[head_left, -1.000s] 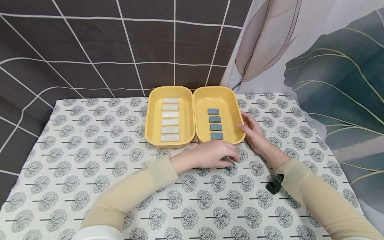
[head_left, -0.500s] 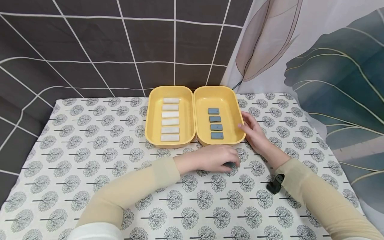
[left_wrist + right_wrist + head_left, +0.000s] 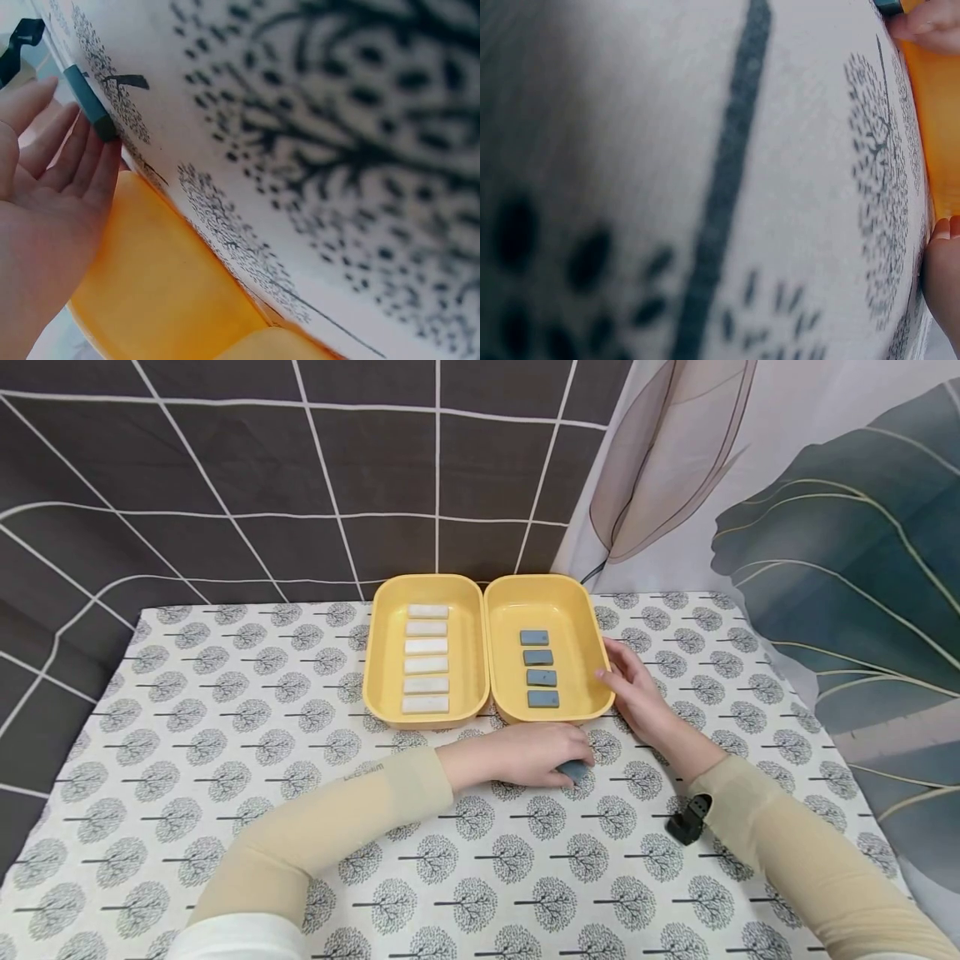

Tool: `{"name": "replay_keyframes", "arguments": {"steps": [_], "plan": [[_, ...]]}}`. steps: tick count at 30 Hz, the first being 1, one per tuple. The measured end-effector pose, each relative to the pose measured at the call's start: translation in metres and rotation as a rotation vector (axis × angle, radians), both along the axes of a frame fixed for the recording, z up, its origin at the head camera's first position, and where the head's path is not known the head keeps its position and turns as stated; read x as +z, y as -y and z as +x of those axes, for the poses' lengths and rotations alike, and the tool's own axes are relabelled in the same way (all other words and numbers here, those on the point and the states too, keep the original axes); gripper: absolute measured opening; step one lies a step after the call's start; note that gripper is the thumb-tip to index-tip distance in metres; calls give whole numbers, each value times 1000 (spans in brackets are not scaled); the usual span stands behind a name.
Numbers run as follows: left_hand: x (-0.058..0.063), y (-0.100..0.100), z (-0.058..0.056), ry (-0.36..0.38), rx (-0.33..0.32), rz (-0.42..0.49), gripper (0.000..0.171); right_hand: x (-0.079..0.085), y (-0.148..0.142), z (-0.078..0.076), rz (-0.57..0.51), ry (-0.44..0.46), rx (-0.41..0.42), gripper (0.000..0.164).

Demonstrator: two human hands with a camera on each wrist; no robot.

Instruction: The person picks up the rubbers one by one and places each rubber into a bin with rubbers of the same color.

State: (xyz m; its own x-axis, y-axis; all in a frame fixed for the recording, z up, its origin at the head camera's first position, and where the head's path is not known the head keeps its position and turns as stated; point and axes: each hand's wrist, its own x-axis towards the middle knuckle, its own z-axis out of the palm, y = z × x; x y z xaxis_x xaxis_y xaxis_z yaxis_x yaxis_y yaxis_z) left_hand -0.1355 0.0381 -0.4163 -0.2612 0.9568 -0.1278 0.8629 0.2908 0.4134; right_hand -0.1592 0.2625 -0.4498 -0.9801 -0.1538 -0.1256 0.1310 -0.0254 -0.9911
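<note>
My left hand [image 3: 534, 755] is low over the table, in front of the right-hand yellow container [image 3: 587, 610]. Its fingers and thumb are around a small blue-grey rectangular block [image 3: 574, 770], partly covered in the head view. From the left wrist, the block [image 3: 94, 109] shows with the fingertips at its end, close to the cloth. My right hand [image 3: 636, 695] holds that container at its right side, thumb tip at the rim and fingers along the outer wall. Several matching blue-grey blocks [image 3: 542, 677] lie in a column inside it.
A second yellow container [image 3: 381, 643] adjoins on the left, with several white rectangular blocks [image 3: 425, 665] in a column. Both stand on a tree-patterned tablecloth [image 3: 262, 768], near a dark grid curtain [image 3: 487, 468]. A black device [image 3: 686, 823] sits by the right wrist.
The left fingers have shifted slightly and drawn in around the block, which shows more than half a second ago. The right hand and both containers have not moved.
</note>
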Motion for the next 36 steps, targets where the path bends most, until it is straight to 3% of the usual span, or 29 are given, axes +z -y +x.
{"name": "replay_keyframes", "arguments": {"steps": [13, 36], "plan": [[-3, -3, 4, -109, -5, 3, 25, 1, -1, 1, 27, 3, 5, 65], [-2, 1, 8, -143, 7, 61, 25, 1, 0, 1, 15, -6, 4, 67]]}}
